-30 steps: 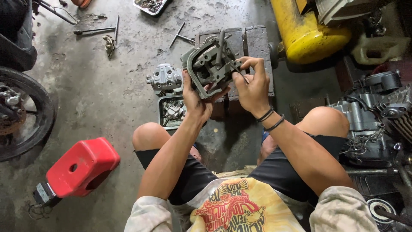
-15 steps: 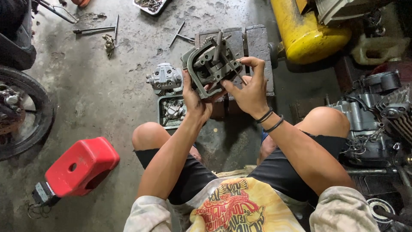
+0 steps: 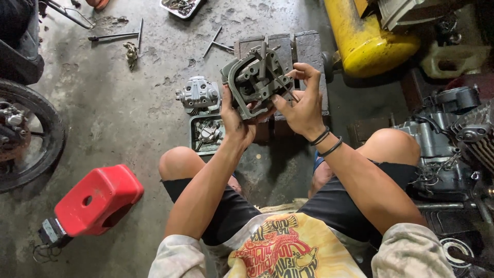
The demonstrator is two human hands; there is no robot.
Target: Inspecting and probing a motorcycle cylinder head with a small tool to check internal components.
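Head view: person sits on the floor [image 3: 103, 128], knees apart, both hands raised over the gap between them.

Left hand [image 3: 234, 116] is clenched around the near-left edge of a grey engine part [image 3: 254, 77], palm under it, thumb on the rim. The part is held off the floor, tilted, open face toward the camera. Its long axis runs roughly near-left to far-right.

Right hand [image 3: 303, 105] sits just right of the part, touching it: fingers curled over the far-right corner, thumb and forefinger pinching something thin at the right face. Too small to tell what. So left hand carries the weight, right hand is nearer the working face.

Below the part, on the floor: a second grey engine casting [image 3: 198, 95] and a small tray of parts [image 3: 206, 134] just near it. Concrete blocks [image 3: 309, 49] lie behind the hands. Red plastic cover [image 3: 98, 198] near left, tyre [image 3: 36, 136] far left, yellow tank [image 3: 363, 38] far right, engine [image 3: 442, 144] right.
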